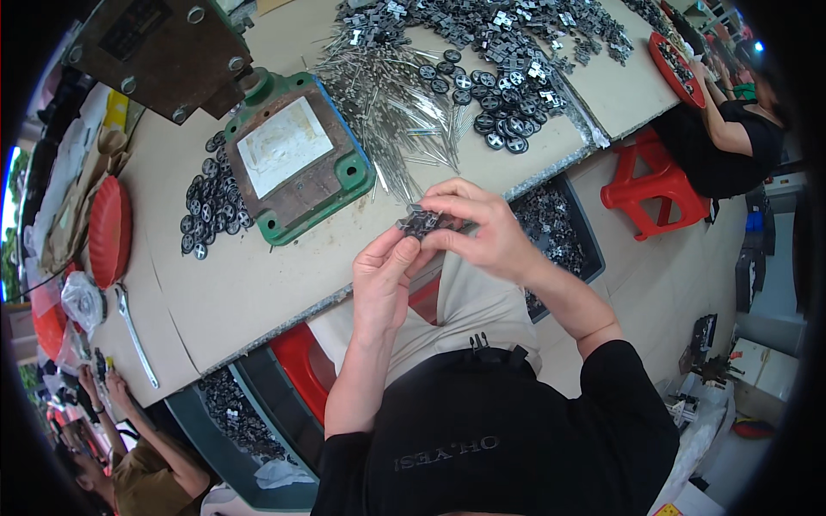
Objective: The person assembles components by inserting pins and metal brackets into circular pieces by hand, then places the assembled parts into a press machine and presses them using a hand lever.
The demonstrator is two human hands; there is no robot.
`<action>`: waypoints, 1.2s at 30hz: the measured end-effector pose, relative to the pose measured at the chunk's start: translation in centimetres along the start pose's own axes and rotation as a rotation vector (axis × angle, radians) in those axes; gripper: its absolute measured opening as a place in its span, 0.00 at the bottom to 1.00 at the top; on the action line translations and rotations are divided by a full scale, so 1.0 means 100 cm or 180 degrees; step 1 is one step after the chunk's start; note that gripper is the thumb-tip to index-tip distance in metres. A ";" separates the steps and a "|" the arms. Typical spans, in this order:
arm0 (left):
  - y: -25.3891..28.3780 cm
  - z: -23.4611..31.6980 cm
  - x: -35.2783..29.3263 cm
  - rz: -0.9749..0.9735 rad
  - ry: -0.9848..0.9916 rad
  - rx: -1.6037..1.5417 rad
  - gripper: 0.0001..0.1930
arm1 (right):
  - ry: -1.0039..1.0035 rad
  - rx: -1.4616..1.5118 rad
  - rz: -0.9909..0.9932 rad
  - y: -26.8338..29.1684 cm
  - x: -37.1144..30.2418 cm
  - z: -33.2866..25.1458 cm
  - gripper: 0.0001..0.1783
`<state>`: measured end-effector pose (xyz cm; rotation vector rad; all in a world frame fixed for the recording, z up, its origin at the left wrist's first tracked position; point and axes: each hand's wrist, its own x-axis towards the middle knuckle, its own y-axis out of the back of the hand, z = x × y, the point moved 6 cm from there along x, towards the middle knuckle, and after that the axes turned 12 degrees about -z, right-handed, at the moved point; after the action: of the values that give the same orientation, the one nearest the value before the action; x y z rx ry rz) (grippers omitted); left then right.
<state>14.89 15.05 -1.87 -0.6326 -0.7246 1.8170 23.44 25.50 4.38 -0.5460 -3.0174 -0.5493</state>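
In front of my lap, at the table's near edge, both hands meet around a small dark grey plastic part (422,223) with blocky projections. My left hand (379,288) pinches it from below and the left, thumb against its side. The fingers and thumb of my right hand (486,228) close on its right and top. Fingers cover much of the part, so I cannot tell whether it is one piece or several. Thin metal rods (387,112) lie in a heap just beyond my hands. Small black wheels with silver spokes (503,112) are piled to their right.
A press with a green base (280,234) stands left of the rods, beside more wheels (206,202). Dark parts (482,30) cover the far table. Bins (594,249) of parts flank me. A wrench (133,335) lies left. Co-workers sit at lower left and far right, near a red stool (641,185).
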 end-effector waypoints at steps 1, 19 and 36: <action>0.001 -0.002 0.001 -0.0162 0.0073 -0.0158 0.15 | 0.0012 0.0023 -0.0201 0.005 0.003 -0.002 0.15; 0.000 0.000 0.007 -0.0327 0.0097 -0.0450 0.13 | 0.0492 -0.3135 0.0555 0.119 0.052 0.035 0.08; -0.008 -0.001 0.009 -0.0329 -0.0016 -0.0323 0.12 | 0.0190 -0.0384 0.1209 0.017 -0.005 -0.008 0.09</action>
<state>15.17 16.17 -1.42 -0.6453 -0.8419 1.6957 24.46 26.55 5.70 -1.0565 -2.7321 -0.7050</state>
